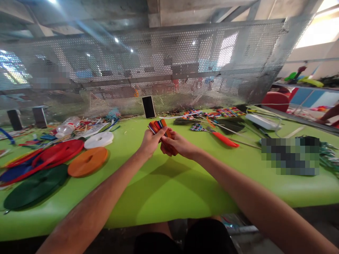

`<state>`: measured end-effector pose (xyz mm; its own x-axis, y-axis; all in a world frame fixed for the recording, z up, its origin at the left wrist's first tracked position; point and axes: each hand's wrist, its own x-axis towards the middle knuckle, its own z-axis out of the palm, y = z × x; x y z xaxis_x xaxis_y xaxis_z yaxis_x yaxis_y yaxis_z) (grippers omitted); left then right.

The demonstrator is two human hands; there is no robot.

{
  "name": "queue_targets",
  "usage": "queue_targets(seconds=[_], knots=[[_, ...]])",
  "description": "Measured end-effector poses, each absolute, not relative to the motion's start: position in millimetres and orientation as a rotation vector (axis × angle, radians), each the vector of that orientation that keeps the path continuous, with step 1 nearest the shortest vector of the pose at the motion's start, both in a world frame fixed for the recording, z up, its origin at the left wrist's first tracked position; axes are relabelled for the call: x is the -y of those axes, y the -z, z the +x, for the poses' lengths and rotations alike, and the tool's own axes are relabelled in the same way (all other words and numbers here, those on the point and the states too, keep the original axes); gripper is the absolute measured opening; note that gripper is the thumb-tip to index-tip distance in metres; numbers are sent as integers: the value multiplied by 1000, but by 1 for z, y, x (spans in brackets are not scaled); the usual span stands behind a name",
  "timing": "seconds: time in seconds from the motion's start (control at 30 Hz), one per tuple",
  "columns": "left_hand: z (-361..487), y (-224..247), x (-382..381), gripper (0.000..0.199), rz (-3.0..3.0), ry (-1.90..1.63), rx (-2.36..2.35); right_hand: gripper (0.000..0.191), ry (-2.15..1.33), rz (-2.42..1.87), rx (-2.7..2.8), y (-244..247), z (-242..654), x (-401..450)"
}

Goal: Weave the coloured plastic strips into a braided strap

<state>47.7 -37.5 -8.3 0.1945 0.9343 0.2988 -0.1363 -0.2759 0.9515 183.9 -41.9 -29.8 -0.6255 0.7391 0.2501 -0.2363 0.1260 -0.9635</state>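
Both hands — left hand [151, 141], right hand [177, 144] — are grasping a strip bundle [158, 126], seemingly ribbons, just before the phone [148, 107].

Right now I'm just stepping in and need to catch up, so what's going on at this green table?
A person holds a small stack of colored strips between both hands, the left hand and the right hand, above the green table. To the left lie flat rolls of ribbon: red, orange, white and dark green. A phone stands against the mesh screen behind.
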Motion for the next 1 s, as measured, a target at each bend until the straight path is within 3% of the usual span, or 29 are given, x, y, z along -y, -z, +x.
queue_targets(seconds=[0.57,1.0], knots=[[50,1,42,44,1359,-1262,-734,49,-1666,-491,1511,30,184,40],[49,1,38,44,1358,-1217,-681,41,-1677,-528,1360,25,183,41]])
